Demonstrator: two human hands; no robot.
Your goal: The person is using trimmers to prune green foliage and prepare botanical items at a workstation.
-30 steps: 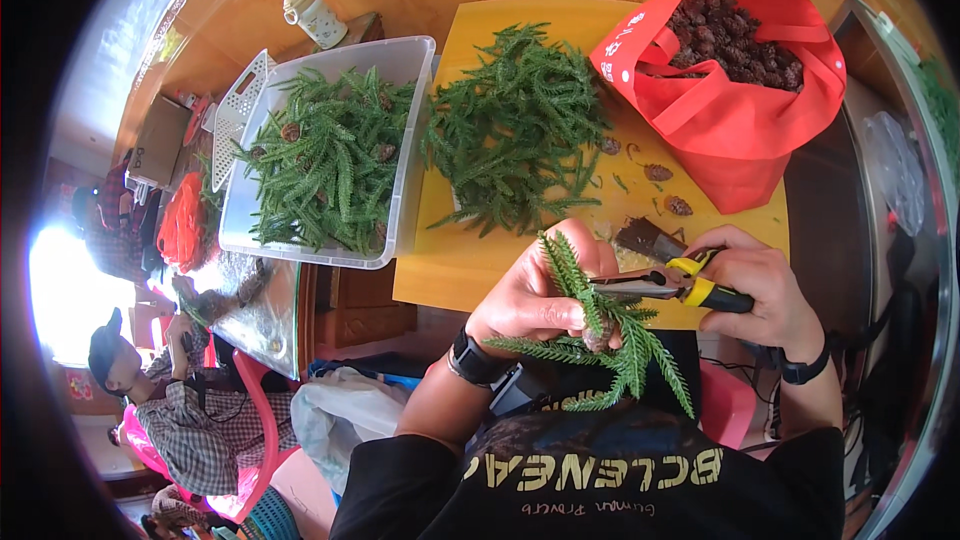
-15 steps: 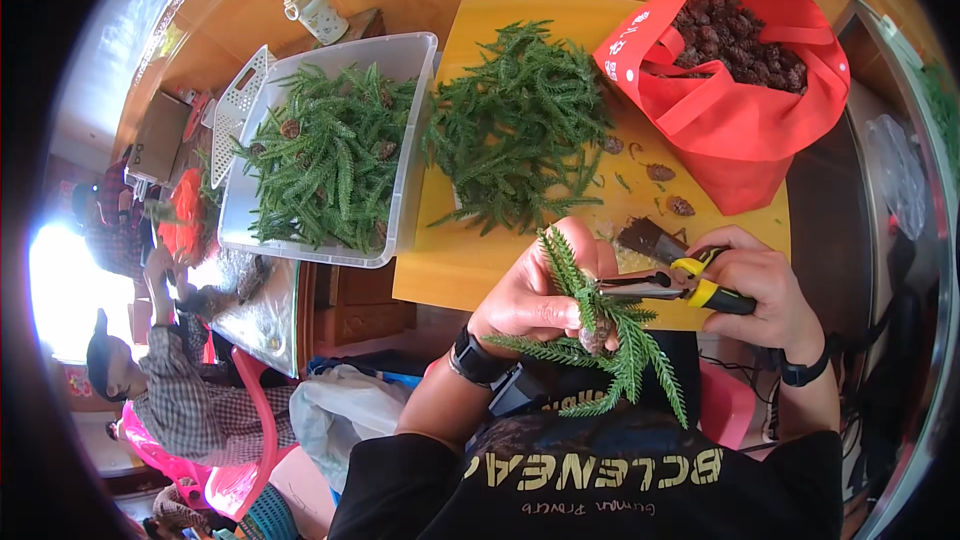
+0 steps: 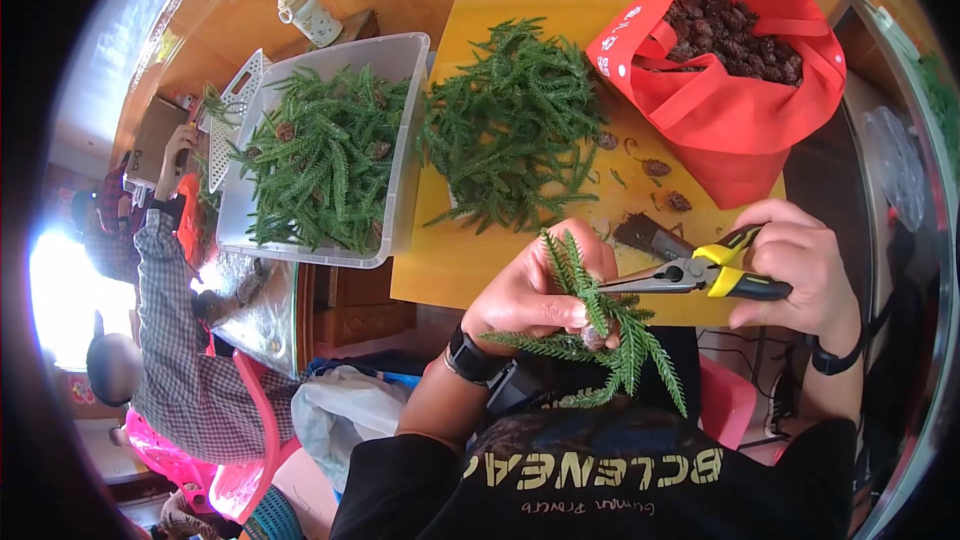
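My left hand pinches a green pine sprig at its stem, above my lap. A small brown pine cone sits among the sprig's needles, close to my thumb. In my right hand is a pair of long-nose pliers with yellow and black handles. The handles are spread apart, and the slim jaws point left to the top of the sprig near my left fingertips. Whether the jaw tips touch or grip anything there, I cannot tell.
On the yellow board lie a heap of green sprigs, loose pine cones and a dark brush-like piece. A red bag of cones stands far right, a clear bin of sprigs left. A co-worker sits at the left.
My right hand has moved right and the pliers' handles have spread wider. My left hand keeps the sprig in nearly the same place. The co-worker's arm has reached farther away.
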